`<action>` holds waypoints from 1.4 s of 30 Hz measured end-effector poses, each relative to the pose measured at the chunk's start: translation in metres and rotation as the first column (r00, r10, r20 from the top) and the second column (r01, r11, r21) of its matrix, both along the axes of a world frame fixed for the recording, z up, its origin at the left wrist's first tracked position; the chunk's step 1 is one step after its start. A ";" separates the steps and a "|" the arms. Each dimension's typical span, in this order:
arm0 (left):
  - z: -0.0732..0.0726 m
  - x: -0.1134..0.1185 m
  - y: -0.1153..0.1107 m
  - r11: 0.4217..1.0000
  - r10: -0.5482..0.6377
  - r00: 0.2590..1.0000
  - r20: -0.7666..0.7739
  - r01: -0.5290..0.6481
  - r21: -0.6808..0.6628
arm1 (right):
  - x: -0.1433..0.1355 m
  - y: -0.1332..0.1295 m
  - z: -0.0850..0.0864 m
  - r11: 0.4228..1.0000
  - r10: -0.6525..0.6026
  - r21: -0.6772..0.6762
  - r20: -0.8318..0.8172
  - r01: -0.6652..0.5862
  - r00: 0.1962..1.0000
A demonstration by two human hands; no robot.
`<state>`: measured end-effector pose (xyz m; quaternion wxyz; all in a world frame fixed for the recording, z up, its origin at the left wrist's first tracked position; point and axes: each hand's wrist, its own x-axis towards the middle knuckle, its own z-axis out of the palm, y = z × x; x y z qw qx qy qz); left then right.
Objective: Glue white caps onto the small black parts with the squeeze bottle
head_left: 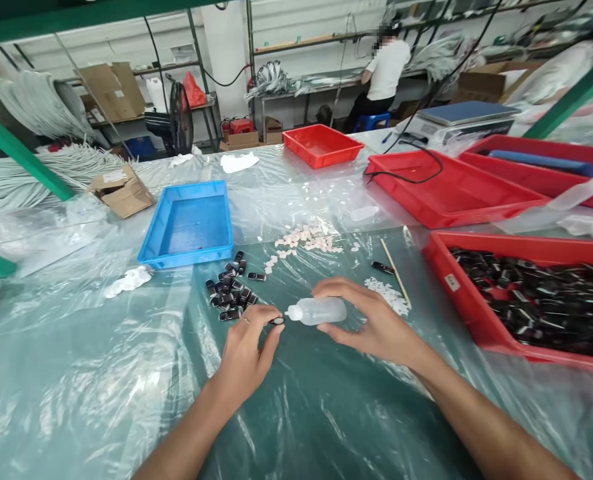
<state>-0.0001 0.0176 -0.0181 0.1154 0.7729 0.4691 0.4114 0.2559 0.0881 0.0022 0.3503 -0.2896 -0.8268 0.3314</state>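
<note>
A small black plastic part [277,321] with a pale face is pinched between thumb and fingers of my left hand [249,347]. My right hand [371,320] grips a translucent squeeze bottle [323,311], lying sideways with its white nozzle at the black part's edge; I cannot tell if they touch. Just beyond my left hand is a loose pile of similar black parts [231,290]. Pale pinkish pieces [306,238] are scattered farther back. Close to my right hand are a heap of small white pieces [389,295], a thin wooden stick [395,272] and one more black part [383,267].
A blue tray [149,243] stands at the left. To the right, a red bin [456,303] holds many black parts, with more red trays [406,173] behind it. A crumpled white tissue [129,281] lies left. Plastic sheeting covers the table. A person [389,67] sits in the background.
</note>
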 end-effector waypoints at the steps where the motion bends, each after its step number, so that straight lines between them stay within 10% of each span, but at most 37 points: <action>1: 0.000 0.000 0.000 1.000 0.003 1.000 -0.007 -0.003 0.001 | 0.001 -0.001 0.001 0.999 0.004 0.035 -0.008 -0.004 1.000; 14: 0.004 -0.001 -0.002 0.998 0.026 0.997 -0.077 -0.021 0.065 | -0.004 -0.032 0.021 0.897 -0.093 0.436 0.024 0.073 0.995; 34: 0.007 0.002 -0.006 0.991 0.041 0.986 -0.162 -0.020 0.130 | -0.001 -0.043 0.028 0.907 -0.114 0.412 0.050 0.083 0.992; 42: 0.007 0.002 -0.005 0.992 0.046 0.987 -0.151 -0.027 0.125 | -0.005 -0.057 0.025 0.704 -0.266 0.707 0.170 0.070 0.949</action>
